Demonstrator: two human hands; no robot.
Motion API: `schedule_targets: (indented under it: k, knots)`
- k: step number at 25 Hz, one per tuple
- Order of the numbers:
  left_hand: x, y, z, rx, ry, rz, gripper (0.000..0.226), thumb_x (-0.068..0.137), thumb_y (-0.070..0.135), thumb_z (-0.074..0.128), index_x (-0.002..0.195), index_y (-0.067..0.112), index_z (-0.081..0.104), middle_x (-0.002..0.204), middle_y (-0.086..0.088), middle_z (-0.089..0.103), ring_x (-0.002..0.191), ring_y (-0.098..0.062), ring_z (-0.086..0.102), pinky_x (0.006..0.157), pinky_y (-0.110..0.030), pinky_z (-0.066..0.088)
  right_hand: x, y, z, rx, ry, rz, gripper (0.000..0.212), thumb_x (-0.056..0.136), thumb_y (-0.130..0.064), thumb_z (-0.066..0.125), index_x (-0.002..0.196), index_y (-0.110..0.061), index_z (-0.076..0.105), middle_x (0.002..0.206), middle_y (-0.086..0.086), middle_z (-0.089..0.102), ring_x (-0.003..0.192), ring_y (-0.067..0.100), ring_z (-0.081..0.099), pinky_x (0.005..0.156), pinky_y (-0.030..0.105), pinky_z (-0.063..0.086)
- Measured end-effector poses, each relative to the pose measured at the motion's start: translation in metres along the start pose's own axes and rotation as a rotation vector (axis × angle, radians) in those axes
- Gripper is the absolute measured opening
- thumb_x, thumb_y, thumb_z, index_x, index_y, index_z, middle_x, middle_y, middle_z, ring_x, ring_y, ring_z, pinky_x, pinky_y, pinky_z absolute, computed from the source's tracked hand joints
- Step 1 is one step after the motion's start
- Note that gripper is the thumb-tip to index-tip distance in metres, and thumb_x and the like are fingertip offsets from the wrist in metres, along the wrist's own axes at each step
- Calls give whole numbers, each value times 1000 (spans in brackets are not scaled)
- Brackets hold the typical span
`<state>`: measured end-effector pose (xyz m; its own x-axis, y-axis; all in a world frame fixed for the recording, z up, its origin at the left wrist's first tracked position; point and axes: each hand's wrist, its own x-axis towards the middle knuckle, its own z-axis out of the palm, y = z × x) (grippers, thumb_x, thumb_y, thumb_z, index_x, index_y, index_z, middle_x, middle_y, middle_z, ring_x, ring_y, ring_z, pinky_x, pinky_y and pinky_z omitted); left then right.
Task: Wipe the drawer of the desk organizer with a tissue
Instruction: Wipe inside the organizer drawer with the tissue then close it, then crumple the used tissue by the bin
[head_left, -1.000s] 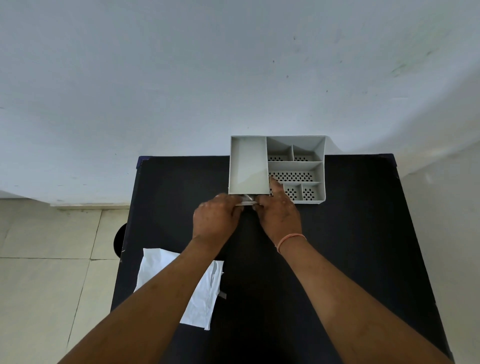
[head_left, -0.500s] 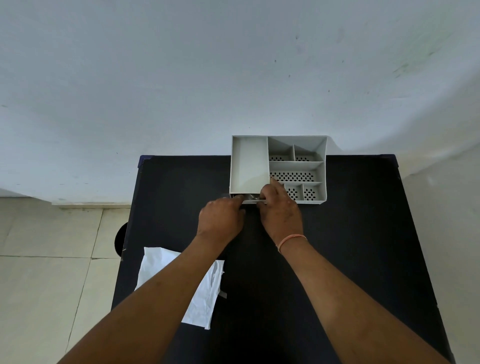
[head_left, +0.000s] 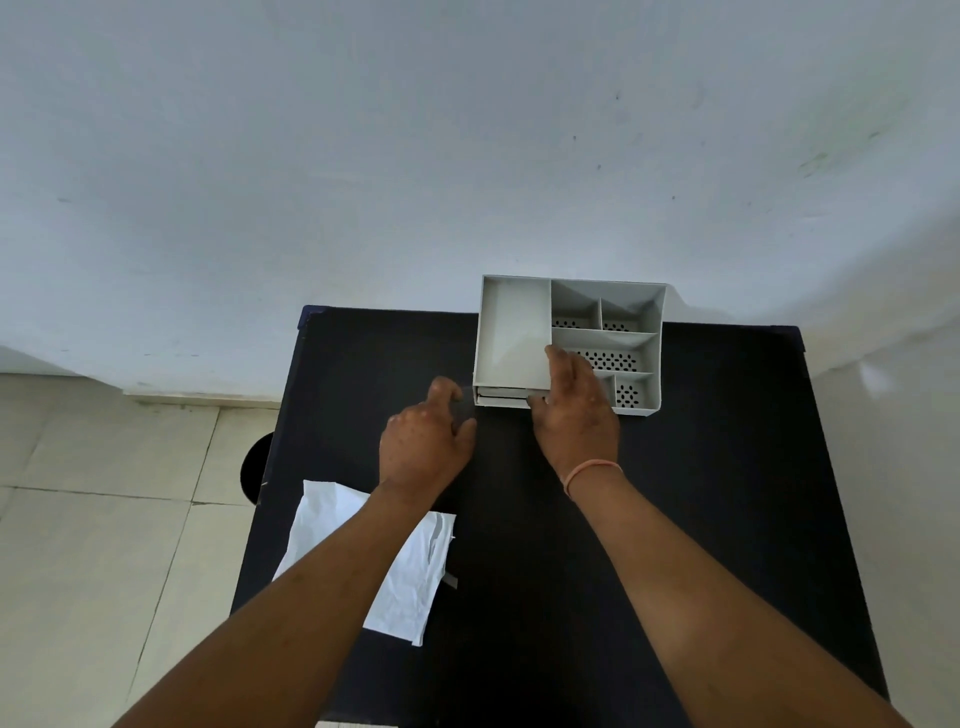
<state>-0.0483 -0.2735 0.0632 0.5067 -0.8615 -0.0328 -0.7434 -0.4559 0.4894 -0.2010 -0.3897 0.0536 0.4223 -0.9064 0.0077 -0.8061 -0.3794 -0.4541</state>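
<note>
A grey desk organizer (head_left: 631, 317) with several compartments stands at the far edge of the black table (head_left: 701, 493). Its drawer (head_left: 501, 399) shows as a thin front edge at the lower left of the organizer, almost fully in. My right hand (head_left: 574, 410) rests on the organizer's front, fingers over its rim and thumb at the drawer front. My left hand (head_left: 423, 441) hovers just left of the drawer, fingers curled and holding nothing. A white tissue (head_left: 415, 571) lies flat on the table's near left, partly under my left forearm.
A pale wall rises right behind the table. Tiled floor (head_left: 104, 519) lies to the left, with a dark round object (head_left: 257, 470) beside the table's left edge. A light strip shows at the table's near edge (head_left: 353, 724).
My left hand has come off the drawer front and drawn back to the left. My right hand has slid further up onto the organizer. The drawer sits further in.
</note>
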Motion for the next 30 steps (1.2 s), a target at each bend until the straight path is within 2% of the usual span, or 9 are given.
schedule_targets:
  k: [3, 6, 9, 13, 16, 21, 26, 28, 30]
  knots:
    - [-18, -10, -3, -54, -3, -68, 37, 90, 29, 80, 120, 19, 60, 72, 9, 64, 64, -11, 63, 79, -35, 58, -27, -17, -5, 64, 59, -205, 41, 91, -16, 65, 131, -13, 58, 126, 11, 60, 115, 26, 57, 94, 41, 54]
    - [-44, -34, -3, -109, -11, -281, 40, 86, 28, 84, 119, 20, 64, 94, 1, 73, 85, -18, 71, 82, -33, 56, -58, -39, 12, 171, -280, -325, 40, 90, -23, 65, 130, -16, 63, 126, 7, 62, 118, 25, 57, 100, 39, 51]
    - [-74, -63, 0, -9, -86, -568, 56, 79, 28, 81, 131, 24, 63, 129, -9, 62, 120, -34, 62, 93, -45, 55, -87, -56, 41, 114, -699, -270, 58, 91, -29, 70, 146, -19, 54, 146, 9, 53, 135, 29, 51, 115, 42, 43]
    - [-119, -94, -3, 104, -228, -768, 93, 75, 41, 85, 156, 32, 40, 159, -12, 39, 145, -40, 42, 105, -57, 51, -122, -77, 75, -11, -883, -184, 80, 91, -30, 75, 158, -23, 31, 160, 10, 34, 142, 31, 47, 117, 40, 42]
    - [-146, -108, 9, -67, -340, -768, 96, 78, 35, 87, 160, 30, 38, 155, -13, 43, 137, -38, 52, 103, -47, 54, -144, -90, 97, 75, -871, -80, 73, 92, -21, 73, 155, -24, 37, 152, 11, 41, 136, 32, 53, 112, 40, 46]
    - [-152, -125, 13, -668, -168, -871, 65, 93, 7, 69, 153, 27, 52, 137, -6, 60, 117, -27, 64, 91, -34, 55, -150, -114, 122, 415, -857, 210, 36, 89, -18, 71, 124, -23, 71, 111, 3, 76, 100, 21, 74, 91, 38, 62]
    - [-137, -161, -33, -1179, -140, -980, 50, 87, -21, 56, 120, 11, 76, 106, -10, 78, 91, -24, 76, 73, -36, 64, -148, -162, 135, 663, -661, 355, 17, 86, -10, 75, 99, -19, 82, 93, 0, 81, 86, 20, 77, 78, 37, 65]
    - [-130, -185, -63, -1311, -154, -953, 39, 87, -23, 56, 107, 3, 77, 96, -14, 80, 80, -24, 77, 67, -33, 64, -145, -192, 135, 826, -600, 439, 20, 82, -11, 82, 101, -18, 79, 96, 3, 80, 88, 23, 77, 71, 31, 64]
    - [-124, -224, -96, -1444, -208, -899, 31, 89, -20, 55, 105, -5, 77, 100, -24, 80, 82, -32, 77, 72, -37, 64, -144, -231, 140, 1002, -638, 539, 41, 80, -15, 86, 118, -22, 73, 113, 2, 76, 102, 25, 76, 82, 40, 66]
